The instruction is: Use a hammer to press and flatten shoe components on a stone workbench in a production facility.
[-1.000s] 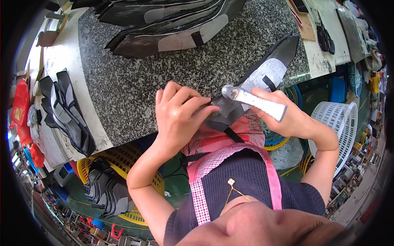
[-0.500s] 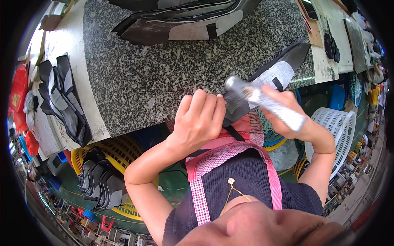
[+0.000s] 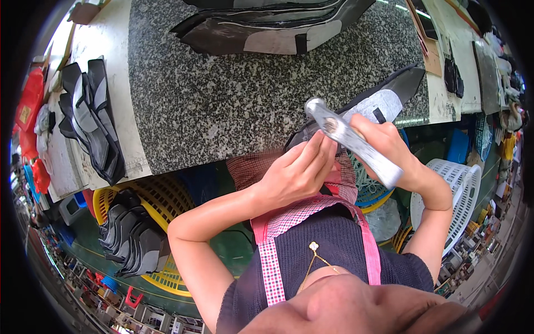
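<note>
A long black and dark grey piece (image 3: 409, 83) with a light grey patch, like a cut leather or fabric part, lies slantwise along the near right edge of the speckled stone slab (image 3: 222, 106). My right hand (image 3: 384, 146) is closed around the handle of a metal hammer (image 3: 361, 145), holding it above this piece. The hammer's head points to the far left, over the piece's lower part. My left hand (image 3: 300, 173) has its fingers pressed together at the piece's near edge, just below the hammer head. Its thumb and what lies under the fingertips are hidden.
Similar long pieces (image 3: 272, 36) are stacked on the far side of the slab. More grey and black pieces (image 3: 92, 125) lie on the white tabletop at left. Below stand a yellow basket (image 3: 161, 209) with stacked parts and a white basket (image 3: 445, 195) at right.
My left hand has moved right and nearer to me, its curled fingers straightening over the piece's edge. The hammer has shifted slightly left. The piece's lower end now lies farther onto the slab.
</note>
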The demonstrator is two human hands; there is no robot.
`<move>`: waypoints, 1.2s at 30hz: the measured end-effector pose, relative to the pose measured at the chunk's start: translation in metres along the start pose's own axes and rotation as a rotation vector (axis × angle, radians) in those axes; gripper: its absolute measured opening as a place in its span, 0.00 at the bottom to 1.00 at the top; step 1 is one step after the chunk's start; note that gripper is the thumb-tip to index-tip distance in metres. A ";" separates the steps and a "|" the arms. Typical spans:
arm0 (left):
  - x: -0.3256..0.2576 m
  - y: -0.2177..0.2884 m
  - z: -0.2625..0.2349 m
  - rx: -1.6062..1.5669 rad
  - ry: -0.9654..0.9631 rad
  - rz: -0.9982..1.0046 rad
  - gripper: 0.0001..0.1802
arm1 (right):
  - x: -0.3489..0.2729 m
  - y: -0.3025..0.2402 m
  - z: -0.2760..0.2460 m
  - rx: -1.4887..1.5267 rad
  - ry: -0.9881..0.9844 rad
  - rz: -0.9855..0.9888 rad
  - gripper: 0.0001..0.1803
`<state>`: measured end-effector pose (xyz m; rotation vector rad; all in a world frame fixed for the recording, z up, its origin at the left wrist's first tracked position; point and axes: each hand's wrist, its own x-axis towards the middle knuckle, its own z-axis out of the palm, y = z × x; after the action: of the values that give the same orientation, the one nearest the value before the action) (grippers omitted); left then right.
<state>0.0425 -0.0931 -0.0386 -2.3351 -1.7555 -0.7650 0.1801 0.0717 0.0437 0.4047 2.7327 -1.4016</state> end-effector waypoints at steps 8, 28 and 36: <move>0.016 -0.015 0.006 0.014 0.102 -0.028 0.16 | -0.006 0.024 0.002 -0.034 0.261 -0.035 0.11; -0.045 -0.153 -0.123 0.563 0.278 -0.668 0.12 | 0.010 0.041 -0.056 0.491 0.551 0.167 0.23; 0.063 -0.131 -0.038 0.457 0.166 -0.203 0.29 | 0.098 0.033 -0.058 -0.313 0.303 -0.297 0.09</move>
<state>-0.0781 -0.0117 -0.0029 -1.7713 -1.8734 -0.4959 0.0982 0.1573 0.0367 0.2131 3.3038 -0.9939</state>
